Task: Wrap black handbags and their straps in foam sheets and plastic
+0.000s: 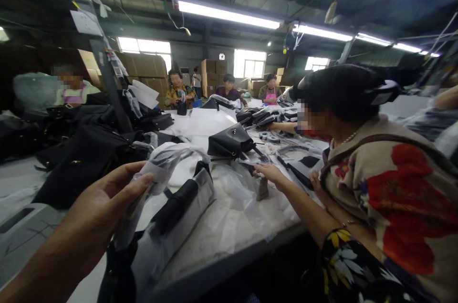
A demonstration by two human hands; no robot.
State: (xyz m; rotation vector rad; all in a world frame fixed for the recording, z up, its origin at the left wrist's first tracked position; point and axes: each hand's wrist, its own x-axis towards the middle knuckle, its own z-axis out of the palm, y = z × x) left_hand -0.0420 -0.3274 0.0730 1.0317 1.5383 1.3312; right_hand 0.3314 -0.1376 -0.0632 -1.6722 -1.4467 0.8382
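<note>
My left hand (pixel 119 188) grips the plastic-wrapped handle (pixel 166 160) of a black handbag, with thumb and fingers closed around the film. That handbag (pixel 179 203) lies along the table's near edge, partly covered in white wrapping. Stretched out to the right, my right hand (pixel 270 174) pinches a dark flat strip (pixel 246 165); whether it belongs to another bag I cannot tell. Just beyond it a second black handbag (pixel 231 141) rests on the table, unwrapped, with a small gold clasp. Clear plastic film (pixel 236 186) lies crumpled between my two hands.
Black bags (pixel 82 164) are heaped at the left beside a metal post (pixel 110 83). A co-worker in a flowered top (pixel 400 198) sits close on my right. White sheets (pixel 202 124) and more wrapped bags (pixel 261 114) cover the table's far part, where other people work.
</note>
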